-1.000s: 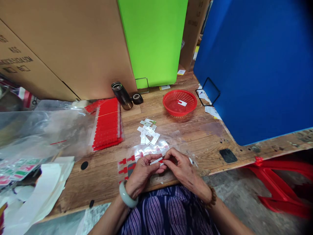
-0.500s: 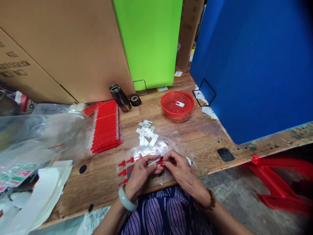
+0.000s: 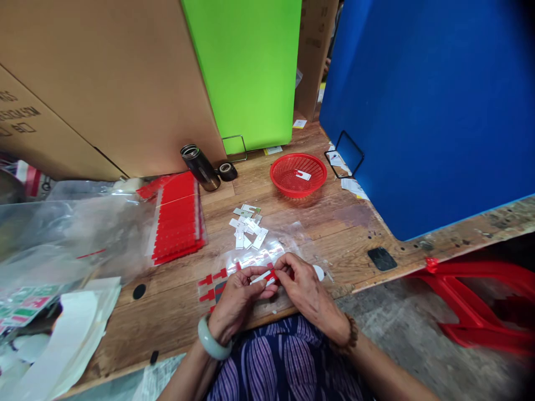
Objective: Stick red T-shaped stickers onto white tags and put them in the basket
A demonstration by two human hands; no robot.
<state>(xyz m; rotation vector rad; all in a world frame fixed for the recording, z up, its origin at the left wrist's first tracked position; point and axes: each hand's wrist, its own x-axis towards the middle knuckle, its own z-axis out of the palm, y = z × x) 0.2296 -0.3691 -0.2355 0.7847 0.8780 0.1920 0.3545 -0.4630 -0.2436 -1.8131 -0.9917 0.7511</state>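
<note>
At the near edge of the table [image 3: 167,312]: a person's left hand [image 3: 232,298] and right hand [image 3: 307,289] come together over a clear plastic sheet [image 3: 292,239].
Left grip: thumb and fingers closed on a white tag [image 3: 261,278].
Right grip: thumb and forefinger pinched at its red end.
White tag: held between the hands, slanting.
Tag pile [image 3: 248,225]: loose and overlapping, just beyond the sheet.
Red basket [image 3: 297,192]: farther back, one red-and-white tag [image 3: 304,175] inside.
Black bottle [image 3: 203,170]: open-topped, near the red stack [image 3: 175,220].

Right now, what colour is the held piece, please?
The held piece is white, with red at one end, seen best in the head view.
</note>
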